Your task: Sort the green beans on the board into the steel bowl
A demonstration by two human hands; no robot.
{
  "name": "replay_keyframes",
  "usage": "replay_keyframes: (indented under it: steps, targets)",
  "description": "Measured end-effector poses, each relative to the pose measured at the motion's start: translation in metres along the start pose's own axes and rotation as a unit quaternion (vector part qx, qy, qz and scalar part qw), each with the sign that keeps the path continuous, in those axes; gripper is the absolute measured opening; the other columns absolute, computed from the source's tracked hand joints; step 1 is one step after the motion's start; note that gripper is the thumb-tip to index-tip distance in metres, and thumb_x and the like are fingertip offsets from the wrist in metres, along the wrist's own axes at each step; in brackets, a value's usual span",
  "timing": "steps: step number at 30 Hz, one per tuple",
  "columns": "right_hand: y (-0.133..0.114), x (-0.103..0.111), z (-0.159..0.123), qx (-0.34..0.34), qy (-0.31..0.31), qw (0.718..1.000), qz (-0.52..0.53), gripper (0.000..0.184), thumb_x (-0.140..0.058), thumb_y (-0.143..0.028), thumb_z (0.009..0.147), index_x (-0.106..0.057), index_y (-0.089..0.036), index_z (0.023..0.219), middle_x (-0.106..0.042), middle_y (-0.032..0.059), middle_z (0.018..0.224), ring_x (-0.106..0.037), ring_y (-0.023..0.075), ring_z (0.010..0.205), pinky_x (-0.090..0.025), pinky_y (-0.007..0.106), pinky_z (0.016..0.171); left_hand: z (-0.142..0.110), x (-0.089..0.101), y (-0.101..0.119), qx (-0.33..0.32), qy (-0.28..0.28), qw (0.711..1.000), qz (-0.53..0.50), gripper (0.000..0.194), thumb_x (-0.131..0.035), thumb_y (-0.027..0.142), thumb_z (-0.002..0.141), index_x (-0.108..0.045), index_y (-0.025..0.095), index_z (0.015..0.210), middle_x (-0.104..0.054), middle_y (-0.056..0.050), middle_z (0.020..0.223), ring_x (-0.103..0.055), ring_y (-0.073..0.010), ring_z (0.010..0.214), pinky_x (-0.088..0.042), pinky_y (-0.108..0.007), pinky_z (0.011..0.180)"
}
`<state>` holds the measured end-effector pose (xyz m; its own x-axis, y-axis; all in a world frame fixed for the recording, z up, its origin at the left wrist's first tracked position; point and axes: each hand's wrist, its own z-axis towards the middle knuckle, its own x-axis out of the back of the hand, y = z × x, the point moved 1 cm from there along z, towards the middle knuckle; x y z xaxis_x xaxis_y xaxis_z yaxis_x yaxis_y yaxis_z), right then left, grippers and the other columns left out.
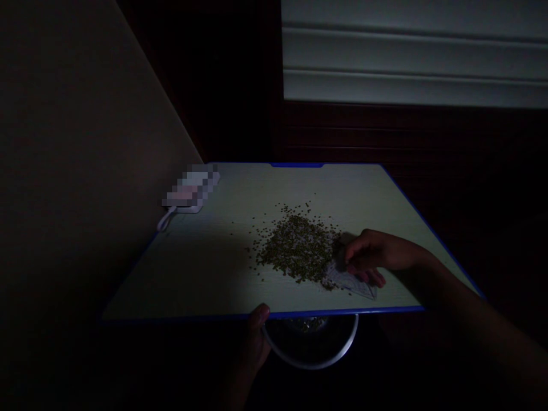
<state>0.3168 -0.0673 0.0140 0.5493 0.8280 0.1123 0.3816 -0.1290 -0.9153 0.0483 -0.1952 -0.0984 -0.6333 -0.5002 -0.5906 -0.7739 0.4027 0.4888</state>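
A loose heap of small greenish-brown seeds or grains [295, 245] is spread over the middle of the pale tabletop [201, 268]. At the heap's right side, the bent fingers of my right hand [372, 257] grip a clear, flat plastic protractor [353, 282], its lower edge lying along the table beside the seeds. Below the front edge, my left hand [258, 337] holds a round bowl [314, 365] by its left rim, the thumb up against the table's edge. Some pale bits show inside the bowl; the table hides its far part.
A white device with a strap [192, 191], partly blurred out, lies at the table's back left corner. A plain wall [98, 142] rises along the left. Dark wood panelling [363, 131] and pale slats [406, 63] stand behind. The room is dim.
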Motion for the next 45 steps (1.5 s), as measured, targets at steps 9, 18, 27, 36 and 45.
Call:
replay_keyframes:
  steps: [9, 18, 27, 36, 45]
  targets:
    - [-0.002, 0.011, -0.009, 0.032, 0.064, 0.996, -0.056, 0.022, -0.065, -0.033, 0.087, -0.068, -0.012, 0.081, -0.063, -0.0016, 0.056, -0.054, 0.0063, 0.037, -0.040, 0.015, 0.036, -0.002, -0.006, 0.001, 0.008, -0.011, 1.000, 0.022, 0.015, -0.074, 0.032, 0.051, -0.067, 0.019, 0.049, -0.077, -0.010, 0.067, -0.068, -0.0425, 0.100, -0.051, -0.053, 0.092]
    - [-0.017, 0.036, -0.043, 0.029, 0.174, 0.974, -0.140, 0.027, -0.058, -0.041, 0.092, -0.062, -0.019, 0.109, -0.062, -0.0012, 0.065, -0.052, 0.0084, 0.045, -0.041, 0.020, 0.042, -0.003, -0.002, 0.002, -0.013, -0.012, 1.000, 0.014, 0.015, -0.075, 0.028, 0.053, -0.064, 0.019, 0.049, -0.070, -0.007, 0.051, -0.070, -0.0416, 0.095, -0.051, -0.053, 0.090]
    - [-0.005, 0.029, -0.040, -0.104, 0.011, 0.992, -0.077, 0.020, -0.060, -0.038, 0.088, -0.058, -0.018, 0.092, -0.073, 0.0010, 0.064, -0.058, 0.0101, 0.036, -0.043, 0.017, 0.034, 0.002, 0.001, 0.001, -0.004, -0.004, 1.000, 0.009, 0.013, -0.073, 0.026, 0.052, -0.062, 0.020, 0.048, -0.077, -0.010, 0.070, -0.067, -0.0421, 0.103, -0.050, -0.053, 0.094]
    - [-0.009, 0.012, -0.028, -0.159, -0.048, 0.978, -0.123, 0.024, -0.063, -0.037, 0.085, -0.069, -0.014, 0.092, -0.073, 0.0020, 0.057, -0.059, 0.0109, 0.032, -0.039, 0.015, 0.030, 0.007, 0.008, 0.000, -0.010, 0.002, 1.000, 0.006, 0.014, -0.074, 0.024, 0.053, -0.060, 0.020, 0.051, -0.074, -0.006, 0.061, -0.069, -0.0393, 0.097, -0.050, -0.052, 0.093]
    - [-0.006, 0.001, -0.017, -0.137, -0.079, 0.984, -0.080, 0.013, -0.060, -0.023, 0.083, -0.067, -0.013, 0.083, -0.068, -0.0008, 0.052, -0.053, 0.0074, 0.029, -0.039, 0.013, 0.029, 0.007, 0.005, 0.001, -0.010, -0.015, 1.000, 0.022, 0.019, -0.076, 0.028, 0.051, -0.058, 0.020, 0.049, -0.072, -0.007, 0.060, -0.067, -0.0411, 0.100, -0.049, -0.053, 0.093]
